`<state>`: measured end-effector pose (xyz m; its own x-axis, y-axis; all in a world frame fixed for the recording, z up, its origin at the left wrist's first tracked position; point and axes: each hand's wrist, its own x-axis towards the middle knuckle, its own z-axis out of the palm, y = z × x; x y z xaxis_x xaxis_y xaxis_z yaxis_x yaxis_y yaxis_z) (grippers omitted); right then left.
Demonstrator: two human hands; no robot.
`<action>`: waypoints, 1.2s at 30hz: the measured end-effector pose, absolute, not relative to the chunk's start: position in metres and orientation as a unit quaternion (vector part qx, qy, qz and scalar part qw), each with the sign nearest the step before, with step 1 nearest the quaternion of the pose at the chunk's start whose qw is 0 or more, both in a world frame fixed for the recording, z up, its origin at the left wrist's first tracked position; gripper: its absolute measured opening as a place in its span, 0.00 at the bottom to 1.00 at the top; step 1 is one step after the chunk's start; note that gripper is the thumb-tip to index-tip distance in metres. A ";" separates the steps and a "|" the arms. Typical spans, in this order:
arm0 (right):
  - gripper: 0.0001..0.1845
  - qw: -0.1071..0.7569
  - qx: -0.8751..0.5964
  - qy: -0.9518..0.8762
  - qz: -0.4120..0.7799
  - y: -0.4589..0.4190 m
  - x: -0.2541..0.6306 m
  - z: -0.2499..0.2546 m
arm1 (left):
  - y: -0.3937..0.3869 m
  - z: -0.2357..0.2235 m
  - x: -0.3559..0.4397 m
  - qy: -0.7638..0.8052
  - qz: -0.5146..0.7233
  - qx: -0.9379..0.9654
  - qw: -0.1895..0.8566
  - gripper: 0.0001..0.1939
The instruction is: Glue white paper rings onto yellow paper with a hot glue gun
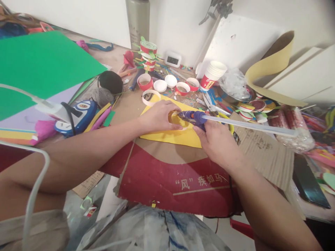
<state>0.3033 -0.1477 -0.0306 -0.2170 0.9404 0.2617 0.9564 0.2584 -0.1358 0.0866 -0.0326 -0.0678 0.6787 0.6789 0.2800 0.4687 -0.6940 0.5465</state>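
Fingers (171,104) of the left hand (154,116) bend around one yellow ring (173,118), pinching its sides above one yellow sheet (167,137); whether ring and sheet touch, I cannot tell. Those of the right hand (220,141) wrap one purple glue gun (193,117), partly hidden; its nozzle is at the ring and one translucent stick (251,126) juts from its back. Across the bench (119,56), left to right: one green sheet (47,69), one black ball (111,82), one red ring (146,88), one white ring (149,102), two white rounds (171,81), one clock (173,59), two more red rings (183,93), one stack of paper cups (214,75), one pair of scissors (210,104).
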 end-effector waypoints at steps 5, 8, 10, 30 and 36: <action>0.24 0.165 -0.604 -0.779 0.031 -0.142 0.306 -0.035 | -0.032 -0.069 0.088 0.327 0.241 0.889 0.213 0.28; 0.22 0.180 -0.603 -0.773 0.085 -0.140 0.308 -0.029 | -0.032 -0.069 0.088 0.328 0.241 0.887 0.219 0.29; 0.21 0.198 -0.587 -0.775 0.127 -0.140 0.309 -0.023 | -0.032 -0.068 0.088 0.329 0.243 0.885 0.222 0.29; 0.18 0.165 -0.625 -0.762 0.049 -0.140 0.311 -0.017 | -0.034 -0.065 0.087 0.345 0.229 0.883 0.221 0.28; 0.16 0.113 -0.650 -0.752 -0.006 -0.156 0.307 -0.008 | -0.034 -0.065 0.087 0.343 0.222 0.885 0.221 0.31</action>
